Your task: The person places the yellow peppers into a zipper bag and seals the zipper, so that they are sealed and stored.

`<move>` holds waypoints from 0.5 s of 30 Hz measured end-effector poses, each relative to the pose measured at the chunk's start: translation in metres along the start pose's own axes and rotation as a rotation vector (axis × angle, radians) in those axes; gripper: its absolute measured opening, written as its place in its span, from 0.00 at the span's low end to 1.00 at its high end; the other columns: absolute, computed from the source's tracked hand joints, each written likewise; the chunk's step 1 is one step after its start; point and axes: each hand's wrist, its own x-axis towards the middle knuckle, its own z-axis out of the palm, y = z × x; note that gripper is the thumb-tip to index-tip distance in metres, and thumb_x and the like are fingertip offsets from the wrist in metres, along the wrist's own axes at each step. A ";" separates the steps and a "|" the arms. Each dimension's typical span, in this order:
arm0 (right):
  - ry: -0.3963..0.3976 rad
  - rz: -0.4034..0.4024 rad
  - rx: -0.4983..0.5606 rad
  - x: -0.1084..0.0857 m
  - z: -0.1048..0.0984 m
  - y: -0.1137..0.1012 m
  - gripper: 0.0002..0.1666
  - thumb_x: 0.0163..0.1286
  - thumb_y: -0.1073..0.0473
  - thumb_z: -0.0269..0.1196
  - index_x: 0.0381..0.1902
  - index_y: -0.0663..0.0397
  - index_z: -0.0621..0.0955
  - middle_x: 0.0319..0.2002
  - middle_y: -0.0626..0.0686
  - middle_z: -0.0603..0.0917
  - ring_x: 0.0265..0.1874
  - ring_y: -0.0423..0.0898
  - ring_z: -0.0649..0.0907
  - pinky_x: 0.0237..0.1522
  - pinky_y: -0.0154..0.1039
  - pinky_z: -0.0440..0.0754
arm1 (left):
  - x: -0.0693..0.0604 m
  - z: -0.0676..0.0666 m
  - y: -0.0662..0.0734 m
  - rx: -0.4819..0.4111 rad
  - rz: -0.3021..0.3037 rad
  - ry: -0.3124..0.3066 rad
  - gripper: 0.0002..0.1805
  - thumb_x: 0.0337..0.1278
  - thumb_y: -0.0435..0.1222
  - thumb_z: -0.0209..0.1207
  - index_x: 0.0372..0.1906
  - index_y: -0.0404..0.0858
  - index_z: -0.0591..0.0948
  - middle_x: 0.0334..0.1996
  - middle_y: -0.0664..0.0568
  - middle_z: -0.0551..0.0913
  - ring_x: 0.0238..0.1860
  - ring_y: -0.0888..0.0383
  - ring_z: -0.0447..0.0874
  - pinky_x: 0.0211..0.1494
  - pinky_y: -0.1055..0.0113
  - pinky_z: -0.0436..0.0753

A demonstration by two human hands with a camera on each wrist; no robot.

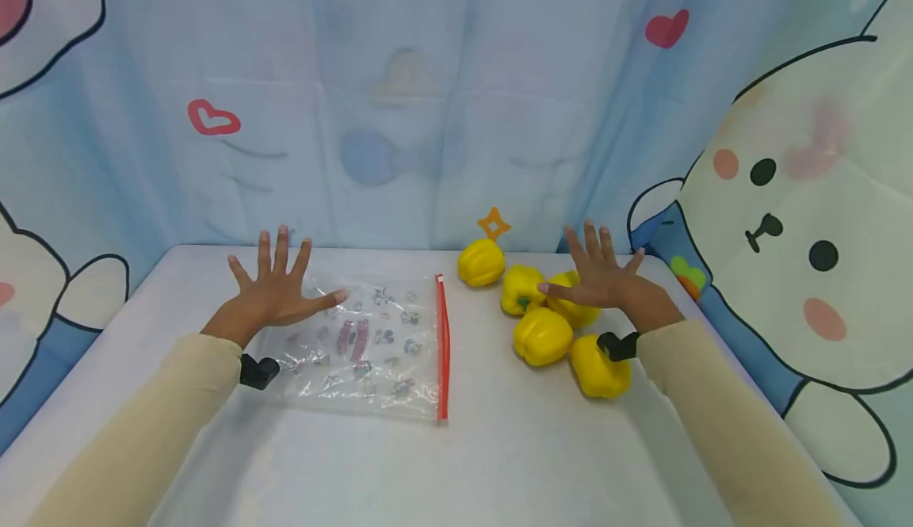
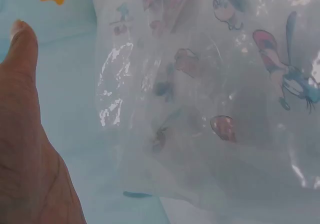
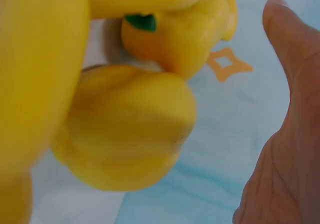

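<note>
A clear plastic bag with small coloured cartoon prints (image 1: 364, 388) lies flat on the left half of the white counter (image 1: 342, 471), its red zip edge (image 1: 443, 353) turned toward the right. Near that edge, five glossy yellow bell peppers (image 1: 543, 337) sit in a loose cluster on the right half; one shows a green stem, and the farthest lies close to the backdrop. The left hand (image 1: 269, 293) is released, palm down with fingers spread, its thumb overlapping the bag in the head view; contact cannot be told. The right hand (image 1: 606, 277) is likewise released and splayed, thumb across the peppers. Cream sleeves (image 1: 135, 440) and black wrist straps (image 1: 258, 372) cover the forearms and wrists. Behind hangs a pale blue fabric backdrop (image 1: 399, 36) with red hearts and cartoon animals.
</note>
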 end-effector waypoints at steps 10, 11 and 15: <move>0.028 -0.195 0.200 -0.012 -0.011 -0.042 0.51 0.73 0.39 0.53 0.78 0.53 0.41 0.76 0.65 0.44 0.73 0.64 0.44 0.69 0.66 0.38 | 0.004 0.005 0.012 0.017 0.101 0.083 0.63 0.51 0.74 0.43 0.77 0.38 0.34 0.73 0.37 0.18 0.69 0.42 0.06 0.57 0.32 0.13; 0.028 -0.192 0.209 -0.012 -0.010 -0.045 0.49 0.73 0.40 0.53 0.78 0.53 0.44 0.76 0.64 0.46 0.73 0.63 0.46 0.69 0.64 0.41 | 0.004 0.006 0.015 0.019 0.105 0.082 0.63 0.51 0.74 0.43 0.77 0.38 0.34 0.73 0.37 0.18 0.69 0.41 0.07 0.58 0.32 0.13; 0.024 -0.221 0.235 -0.013 -0.003 -0.057 0.39 0.75 0.44 0.53 0.76 0.53 0.56 0.75 0.61 0.55 0.73 0.60 0.54 0.69 0.60 0.53 | 0.003 0.006 0.023 0.000 0.123 0.057 0.63 0.53 0.73 0.44 0.76 0.34 0.34 0.73 0.37 0.20 0.70 0.42 0.09 0.60 0.34 0.14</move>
